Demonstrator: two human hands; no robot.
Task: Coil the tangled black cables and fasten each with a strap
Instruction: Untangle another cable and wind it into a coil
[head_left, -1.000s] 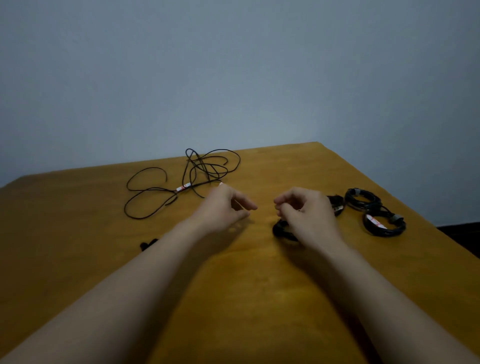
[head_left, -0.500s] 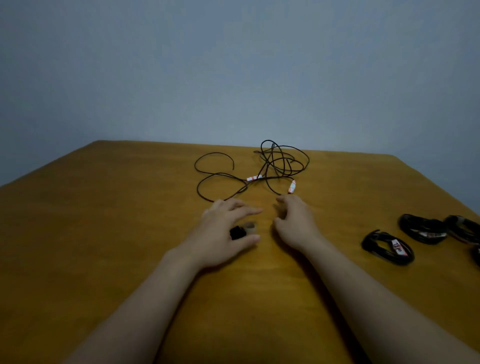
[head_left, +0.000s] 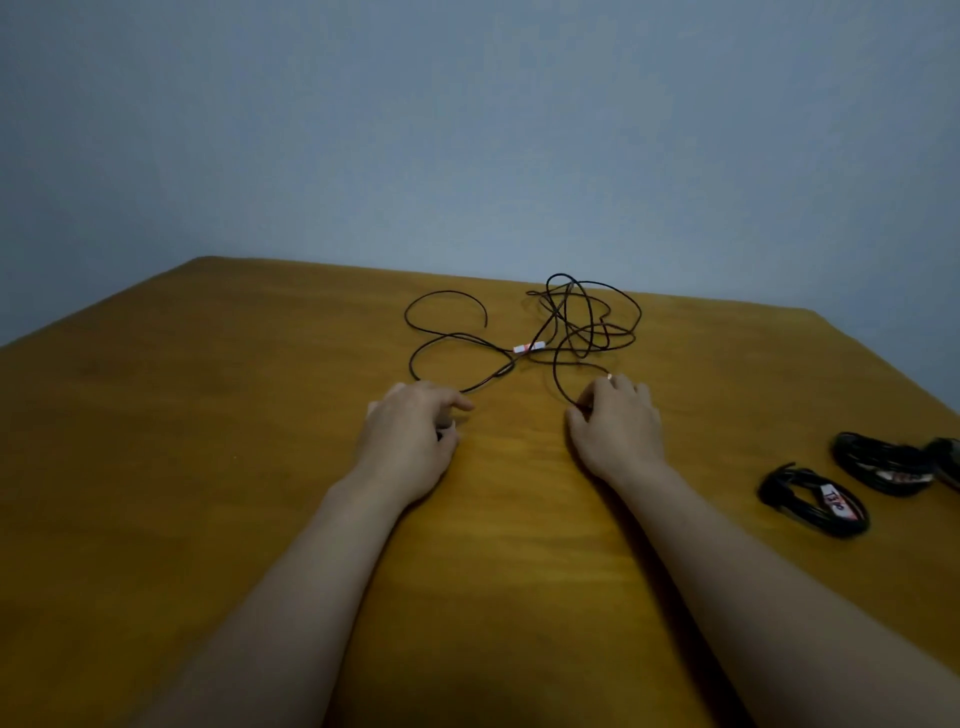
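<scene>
A loose tangled black cable (head_left: 587, 327) with a white and red label (head_left: 529, 347) lies on the wooden table (head_left: 208, 415) just beyond my hands. My right hand (head_left: 615, 423) rests on the table and pinches a near loop of this cable between thumb and fingers. My left hand (head_left: 410, 431) lies palm down with its fingers curled over a small dark strap piece (head_left: 439, 434), which is mostly hidden under the hand. Another loop of the cable runs right past the left fingertips.
Three coiled, tied black cables lie at the right: one with a white tag (head_left: 810, 501), one behind it (head_left: 878, 465), and one cut off by the frame edge (head_left: 946, 462). A plain grey-blue wall stands behind the table's far edge.
My right hand has reached forward and taken hold of the cable's near loop. My left hand has curled over the small dark strap piece. The view turned left, so the coils sit further right.
</scene>
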